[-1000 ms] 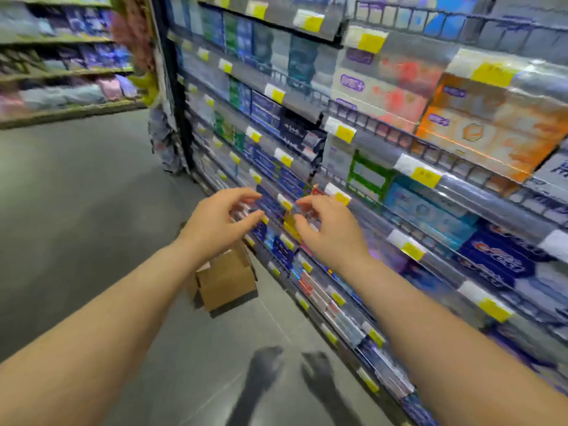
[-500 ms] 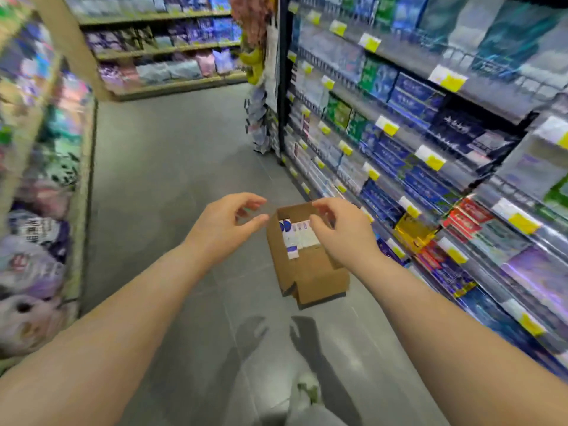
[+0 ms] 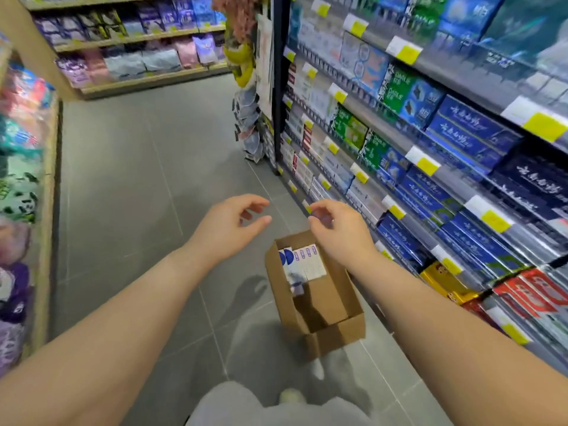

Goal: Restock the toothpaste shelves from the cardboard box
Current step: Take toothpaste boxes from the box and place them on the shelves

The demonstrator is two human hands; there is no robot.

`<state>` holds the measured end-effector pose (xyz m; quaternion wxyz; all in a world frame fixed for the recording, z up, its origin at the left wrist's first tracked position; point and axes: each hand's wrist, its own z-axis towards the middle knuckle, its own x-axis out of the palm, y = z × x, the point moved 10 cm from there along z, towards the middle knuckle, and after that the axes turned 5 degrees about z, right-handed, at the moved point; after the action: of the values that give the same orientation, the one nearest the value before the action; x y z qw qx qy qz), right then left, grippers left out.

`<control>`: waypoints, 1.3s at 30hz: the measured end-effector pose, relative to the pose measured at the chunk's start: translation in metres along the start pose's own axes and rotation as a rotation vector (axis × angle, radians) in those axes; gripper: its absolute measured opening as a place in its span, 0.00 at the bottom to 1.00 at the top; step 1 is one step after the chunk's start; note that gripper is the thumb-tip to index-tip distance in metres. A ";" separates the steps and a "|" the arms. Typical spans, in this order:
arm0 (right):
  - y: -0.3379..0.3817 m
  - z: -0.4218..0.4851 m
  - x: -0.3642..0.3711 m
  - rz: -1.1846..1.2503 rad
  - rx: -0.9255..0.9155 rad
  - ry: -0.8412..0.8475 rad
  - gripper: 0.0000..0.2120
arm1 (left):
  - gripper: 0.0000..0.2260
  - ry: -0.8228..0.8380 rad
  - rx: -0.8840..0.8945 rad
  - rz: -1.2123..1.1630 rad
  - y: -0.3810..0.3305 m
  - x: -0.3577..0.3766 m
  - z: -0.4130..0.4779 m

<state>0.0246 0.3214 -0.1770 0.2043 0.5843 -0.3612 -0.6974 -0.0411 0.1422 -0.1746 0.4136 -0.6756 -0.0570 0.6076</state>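
Note:
An open cardboard box [image 3: 338,330] stands on the grey floor beside the toothpaste shelves [image 3: 430,167] on the right. A few white and blue toothpaste cartons [image 3: 302,262] lie at its far end; the rest of its bottom is bare. My left hand [image 3: 230,224] hovers left of the box, fingers loosely curled, holding nothing. Just above the box's far rim, my right hand [image 3: 338,229] also hangs empty with loosely curled fingers. The shelves are packed with blue, green, red and yellow cartons behind yellow price tags.
The grey tiled aisle floor [image 3: 147,186] runs ahead. Left shelves [image 3: 21,179] hold soft packs; more packs fill the far wooden shelves [image 3: 138,41]. A hanging rack of goods [image 3: 249,118] stands at the shelf end. My leg and shoe [image 3: 289,395] are below the box.
My view has swung from the shelves down to the aisle and the box. Both hands moved away from the shelf front and now hang over the box, still empty.

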 end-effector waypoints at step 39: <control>-0.613 0.187 0.497 0.262 0.850 0.108 0.34 | 0.16 0.327 0.154 0.154 0.428 0.570 0.306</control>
<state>-0.1880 0.4214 -0.9536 0.0513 0.6013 -0.6754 -0.4239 -0.3436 0.3442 -0.8601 0.4201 -0.7339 0.1096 0.5223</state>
